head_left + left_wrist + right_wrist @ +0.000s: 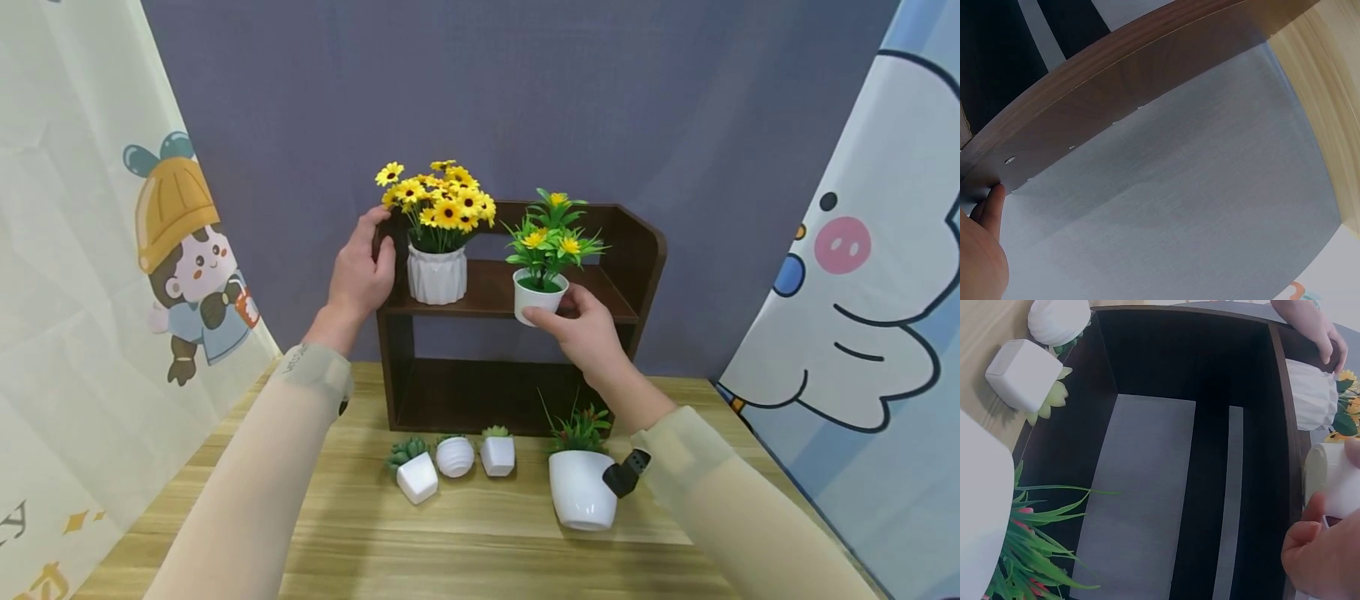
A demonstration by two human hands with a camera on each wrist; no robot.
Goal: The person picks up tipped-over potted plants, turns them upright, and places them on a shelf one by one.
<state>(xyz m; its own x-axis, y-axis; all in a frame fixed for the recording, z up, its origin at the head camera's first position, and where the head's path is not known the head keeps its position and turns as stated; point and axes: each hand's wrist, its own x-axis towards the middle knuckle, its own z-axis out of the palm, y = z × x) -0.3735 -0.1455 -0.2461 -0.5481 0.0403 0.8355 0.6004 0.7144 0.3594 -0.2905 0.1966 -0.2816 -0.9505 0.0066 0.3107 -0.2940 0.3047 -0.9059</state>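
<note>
A dark brown two-tier shelf (513, 312) stands on the wooden table. My left hand (363, 268) holds its upper left side panel, fingers against the outer face in the left wrist view. Beside that hand, a ribbed white pot (437, 277) of yellow daisy-like flowers (447, 208) stands on the upper tier. My right hand (588, 333) grips a small white pot (528, 307) with a green plant (551, 242) bearing yellow blooms, thumb in front, at the upper tier's front edge. In the right wrist view this pot (1329, 472) is partly hidden by the hand.
In front of the shelf, three small white succulent pots (455, 457) form a row on the table (360, 517), the left one tipped. A larger white pot (583, 492) with grassy leaves stands at right, below my right forearm. Printed curtains hang at both sides.
</note>
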